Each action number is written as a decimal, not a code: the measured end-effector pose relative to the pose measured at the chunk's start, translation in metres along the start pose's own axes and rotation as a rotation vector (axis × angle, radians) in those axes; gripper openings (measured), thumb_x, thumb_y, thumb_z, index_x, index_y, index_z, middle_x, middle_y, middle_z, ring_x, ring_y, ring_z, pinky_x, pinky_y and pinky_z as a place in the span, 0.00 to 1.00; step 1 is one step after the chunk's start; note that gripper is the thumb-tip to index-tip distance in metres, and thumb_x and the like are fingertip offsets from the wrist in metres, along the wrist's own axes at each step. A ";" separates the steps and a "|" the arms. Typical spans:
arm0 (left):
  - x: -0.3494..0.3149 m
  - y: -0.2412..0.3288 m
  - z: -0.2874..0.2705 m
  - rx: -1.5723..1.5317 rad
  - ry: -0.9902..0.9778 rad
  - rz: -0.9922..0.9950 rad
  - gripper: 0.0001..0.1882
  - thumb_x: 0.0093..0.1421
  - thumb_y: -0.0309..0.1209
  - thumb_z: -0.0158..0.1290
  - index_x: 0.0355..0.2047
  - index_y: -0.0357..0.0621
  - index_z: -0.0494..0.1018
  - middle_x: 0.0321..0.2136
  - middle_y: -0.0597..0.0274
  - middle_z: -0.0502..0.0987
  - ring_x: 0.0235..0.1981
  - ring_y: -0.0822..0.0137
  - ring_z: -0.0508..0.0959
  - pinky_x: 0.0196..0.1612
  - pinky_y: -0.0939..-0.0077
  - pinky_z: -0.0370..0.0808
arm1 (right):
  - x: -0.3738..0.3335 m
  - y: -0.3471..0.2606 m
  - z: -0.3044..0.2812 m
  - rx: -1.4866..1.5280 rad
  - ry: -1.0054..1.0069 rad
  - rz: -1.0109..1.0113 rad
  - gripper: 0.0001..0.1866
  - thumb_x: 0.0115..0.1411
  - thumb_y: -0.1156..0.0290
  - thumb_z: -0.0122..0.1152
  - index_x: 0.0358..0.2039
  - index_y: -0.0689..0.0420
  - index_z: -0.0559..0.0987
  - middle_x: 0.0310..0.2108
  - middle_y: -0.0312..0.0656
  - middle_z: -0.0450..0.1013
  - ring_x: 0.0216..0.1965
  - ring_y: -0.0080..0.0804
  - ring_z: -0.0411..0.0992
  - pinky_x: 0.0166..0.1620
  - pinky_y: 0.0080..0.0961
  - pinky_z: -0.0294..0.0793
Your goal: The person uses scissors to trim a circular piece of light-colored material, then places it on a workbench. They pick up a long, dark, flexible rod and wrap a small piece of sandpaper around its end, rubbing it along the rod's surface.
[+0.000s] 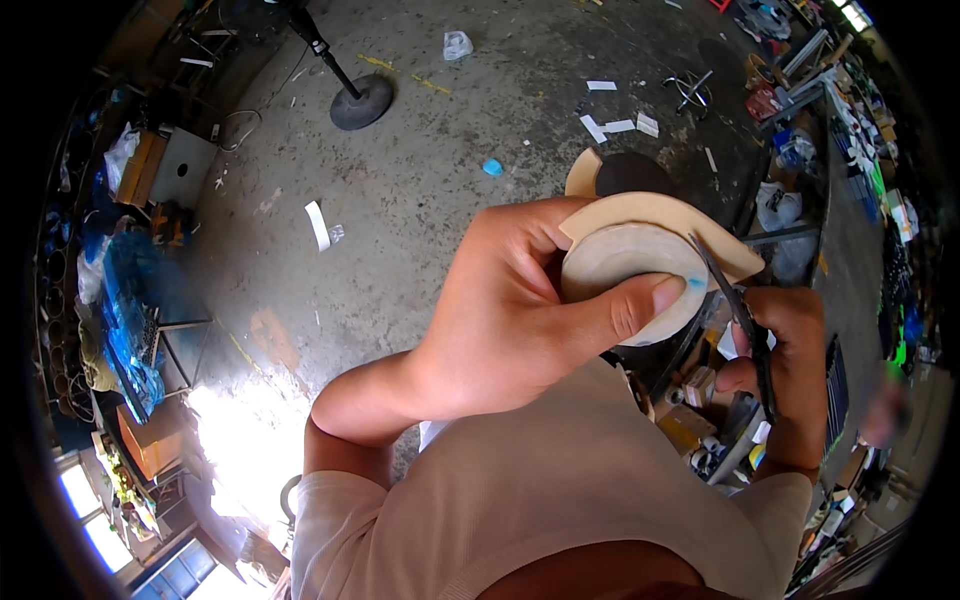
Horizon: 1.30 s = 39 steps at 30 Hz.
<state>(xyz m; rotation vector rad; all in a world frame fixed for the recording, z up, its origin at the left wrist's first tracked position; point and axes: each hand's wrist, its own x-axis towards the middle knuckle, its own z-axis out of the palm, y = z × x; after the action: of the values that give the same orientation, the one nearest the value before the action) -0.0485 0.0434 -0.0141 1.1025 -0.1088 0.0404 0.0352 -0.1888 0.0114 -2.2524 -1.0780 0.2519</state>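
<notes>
My left hand [520, 310] pinches a round pale disc [610, 250] with its thumb across the face, near a small blue mark. Behind the disc is a tan sheet [650, 207], sticking out beyond the rim along the top and right; a strip of it stands up at the upper left. My right hand [795, 340] is closed around dark scissors [735, 295], their handles partly hidden by the fingers. The blade tip reaches the tan sheet at the disc's right edge.
On the concrete floor [400, 200] lie white paper scraps [317, 226], a blue scrap [492, 168] and a plastic bag [457, 45]. A stand with a round black base [361, 102] is at the far left. Cluttered shelves line both sides; boxes [690, 425] sit below my right hand.
</notes>
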 end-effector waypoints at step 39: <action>-0.001 0.009 -0.002 0.205 -0.118 -0.117 0.16 0.51 0.21 0.60 0.42 0.30 0.73 0.34 0.56 0.79 0.35 0.72 0.77 0.39 0.80 0.74 | -0.009 -0.005 -0.020 -0.113 -0.108 -0.015 0.35 0.23 0.45 0.75 0.10 0.58 0.61 0.09 0.37 0.55 0.11 0.34 0.57 0.17 0.26 0.49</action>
<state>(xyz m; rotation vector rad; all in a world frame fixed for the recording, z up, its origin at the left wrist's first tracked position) -0.0499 0.0490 -0.0068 1.3147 -0.1487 -0.1209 0.0344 -0.2018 0.0292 -2.3530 -1.1925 0.3168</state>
